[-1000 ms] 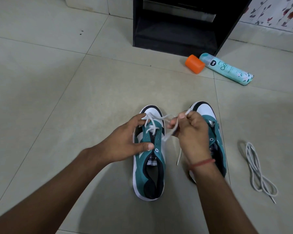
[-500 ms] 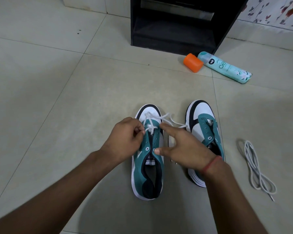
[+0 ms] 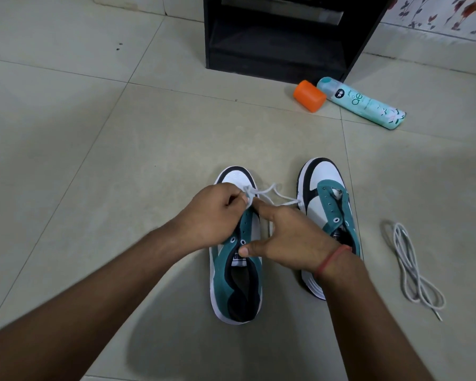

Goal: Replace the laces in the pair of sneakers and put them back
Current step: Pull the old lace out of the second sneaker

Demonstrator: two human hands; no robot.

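Two teal, white and black sneakers stand side by side on the floor, toes pointing away from me. The left sneaker [image 3: 235, 281] has a white lace [image 3: 272, 194] threaded near its toe, and the lace trails right toward the right sneaker [image 3: 329, 188], whose eyelets are bare. My left hand [image 3: 213, 215] pinches the lace over the left sneaker's front eyelets. My right hand [image 3: 289, 235] rests open across both shoes, forefinger pointing at the lace, thumb on the left sneaker's tongue. A second white lace [image 3: 411, 266] lies coiled on the floor to the right.
A black cabinet [image 3: 283, 37] stands open at the back. In front of it lie an orange cap [image 3: 309, 96] and a turquoise spray can [image 3: 363, 103]. The floor is pale tile; a flowered wall [image 3: 445, 15] is at the top right.
My right hand let go of the lace it was pulling and dropped flat across the shoes. My left hand slid forward from the shoe's side to pinch the lace near the toe.
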